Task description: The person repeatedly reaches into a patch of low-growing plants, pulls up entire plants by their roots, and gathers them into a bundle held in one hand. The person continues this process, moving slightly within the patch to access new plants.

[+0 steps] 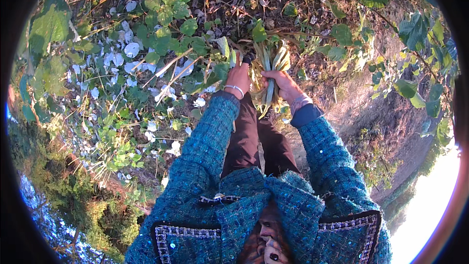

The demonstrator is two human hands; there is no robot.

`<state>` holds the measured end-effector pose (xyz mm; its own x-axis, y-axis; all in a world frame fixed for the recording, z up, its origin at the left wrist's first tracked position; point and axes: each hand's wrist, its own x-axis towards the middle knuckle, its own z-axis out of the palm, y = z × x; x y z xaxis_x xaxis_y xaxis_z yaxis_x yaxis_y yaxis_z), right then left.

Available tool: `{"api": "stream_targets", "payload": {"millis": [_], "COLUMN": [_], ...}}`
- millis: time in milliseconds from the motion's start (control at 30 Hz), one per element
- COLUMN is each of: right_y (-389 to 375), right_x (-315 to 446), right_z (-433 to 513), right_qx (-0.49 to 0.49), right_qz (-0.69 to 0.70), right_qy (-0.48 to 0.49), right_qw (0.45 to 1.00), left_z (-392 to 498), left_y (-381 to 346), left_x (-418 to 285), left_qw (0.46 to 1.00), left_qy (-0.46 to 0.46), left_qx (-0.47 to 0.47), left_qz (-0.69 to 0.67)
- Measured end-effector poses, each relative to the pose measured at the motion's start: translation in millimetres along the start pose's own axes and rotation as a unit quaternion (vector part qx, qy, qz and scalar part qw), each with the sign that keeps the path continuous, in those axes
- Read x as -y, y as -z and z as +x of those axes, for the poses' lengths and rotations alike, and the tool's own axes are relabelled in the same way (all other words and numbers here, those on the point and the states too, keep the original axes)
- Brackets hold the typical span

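My right hand is closed round a bundle of long, yellow-green leaves, which fan out above and below the fist. Just left of the bundle, my left hand, with a metal bangle at its wrist, reaches down among the plants. A dark object shows at its fingers; it may be a handle, but most of it is hidden. The fingertips of that hand are partly covered by leaves, so its grip is unclear. Both hands are in front of my dark trousers.
Low green plants and many pale leaves cover the ground at the left. Dry stalks stick out near my left hand. Leafy stems hang at the right, beside bare soil.
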<state>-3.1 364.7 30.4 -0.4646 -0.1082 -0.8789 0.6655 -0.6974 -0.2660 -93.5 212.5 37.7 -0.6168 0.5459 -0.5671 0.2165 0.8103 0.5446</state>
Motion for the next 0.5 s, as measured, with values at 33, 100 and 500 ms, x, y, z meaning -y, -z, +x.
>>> {"api": "stream_targets", "payload": {"millis": [33, 100, 500], "right_y": [0, -2, 49], "right_x": [9, 30, 103], "right_z": [-7, -6, 112], "right_qx": [-0.001, -0.013, -0.360], "right_qz": [-0.034, -0.163, -0.608], "right_qy": [0.010, -0.001, 0.145], "right_qw": [0.999, 0.987, 0.692], "left_z": [19, 25, -86], "left_y": [0, -29, 2], "left_x": [-2, 18, 177], "left_qw": [0.985, 0.992, 0.996], "left_qy": [0.067, 0.041, 0.087], "left_qx": [0.147, 0.114, -0.023], "left_qz": [0.056, 0.025, 0.014]}}
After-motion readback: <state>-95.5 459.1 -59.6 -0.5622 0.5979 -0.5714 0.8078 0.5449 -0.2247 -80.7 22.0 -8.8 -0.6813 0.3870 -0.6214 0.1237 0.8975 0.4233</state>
